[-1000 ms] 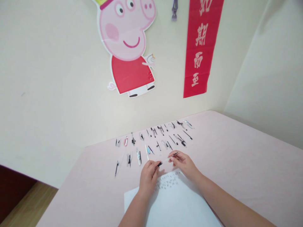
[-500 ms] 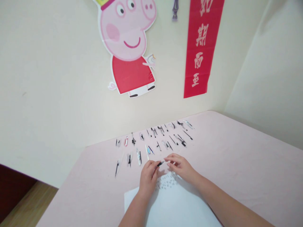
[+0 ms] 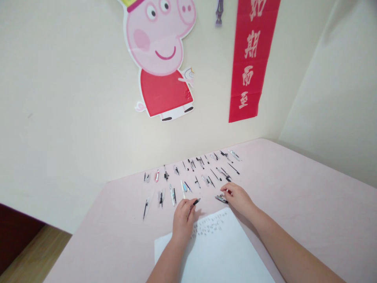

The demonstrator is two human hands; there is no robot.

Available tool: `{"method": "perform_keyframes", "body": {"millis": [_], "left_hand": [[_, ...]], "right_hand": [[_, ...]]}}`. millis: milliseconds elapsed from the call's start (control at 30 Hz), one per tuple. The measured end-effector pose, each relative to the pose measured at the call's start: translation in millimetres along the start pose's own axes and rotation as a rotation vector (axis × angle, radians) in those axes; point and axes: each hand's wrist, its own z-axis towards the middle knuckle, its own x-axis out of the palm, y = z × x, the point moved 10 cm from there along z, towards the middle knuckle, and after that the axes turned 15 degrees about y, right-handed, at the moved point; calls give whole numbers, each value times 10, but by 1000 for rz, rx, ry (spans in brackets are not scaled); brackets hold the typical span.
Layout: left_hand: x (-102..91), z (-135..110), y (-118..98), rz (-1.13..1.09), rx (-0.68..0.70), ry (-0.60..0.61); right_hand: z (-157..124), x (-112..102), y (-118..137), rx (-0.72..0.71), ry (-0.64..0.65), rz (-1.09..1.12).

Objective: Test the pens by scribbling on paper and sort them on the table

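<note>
My left hand (image 3: 184,216) is closed around a pen (image 3: 196,201), whose black grip and pale tip point up and to the right. Just above the table, my right hand (image 3: 239,198) has its thumb and fingers bent together; whatever small thing may be between them is too small to make out. Beside those fingertips lie dark and clear pen parts (image 3: 221,199). Below both hands is a white sheet of paper (image 3: 224,251) with rows of small handwritten marks near its top edge. My left forearm covers part of the sheet's left side.
Several taken-apart pens lie in two rows along the table's back, among them a white and blue pen (image 3: 172,195), a pink pen (image 3: 157,176) and a black refill (image 3: 145,209). A pink cloth (image 3: 318,204) covers the table. Behind stands a wall with a pig cutout (image 3: 166,92).
My right hand has moved right, away from the pen's tip, and the pen parts beside it now show. More of the paper's writing is uncovered. My left hand has stayed nearly still, holding the pen.
</note>
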Motion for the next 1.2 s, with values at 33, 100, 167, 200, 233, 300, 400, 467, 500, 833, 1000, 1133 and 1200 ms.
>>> {"method": "perform_keyframes", "body": {"millis": [33, 100, 167, 200, 233, 300, 400, 467, 500, 833, 1000, 1133, 1200], "left_hand": [[0, 0, 2, 1, -1, -1], [8, 1, 7, -1, -8, 4], [18, 2, 17, -7, -16, 12], [23, 1, 22, -10, -19, 14], [27, 1, 27, -13, -20, 15], [30, 0, 35, -17, -21, 13], [37, 1, 35, -15, -16, 13], [41, 3, 34, -9, -18, 18], [41, 4, 33, -5, -21, 20], [0, -2, -18, 35, -19, 4], [8, 9, -50, 68, -22, 25], [1, 7, -69, 82, -12, 17], [7, 4, -70, 82, -9, 22]], "right_hand": [[2, 11, -5, 2, 12, -4], [7, 38, -16, 8, 40, -7], [12, 64, -32, 12, 64, -6], [16, 78, -40, 10, 75, -3], [20, 92, -47, 6, 86, 2], [29, 119, -63, -1, 106, 15], [46, 155, -84, -9, 132, 28], [57, 179, -92, -13, 152, 27], [60, 188, -95, -13, 159, 24], [-18, -32, 141, -35, 9, 0], [-52, 35, 436, -159, 17, 235], [-69, 217, 560, -190, 79, 407], [-78, 284, 561, -158, 96, 483]]}}
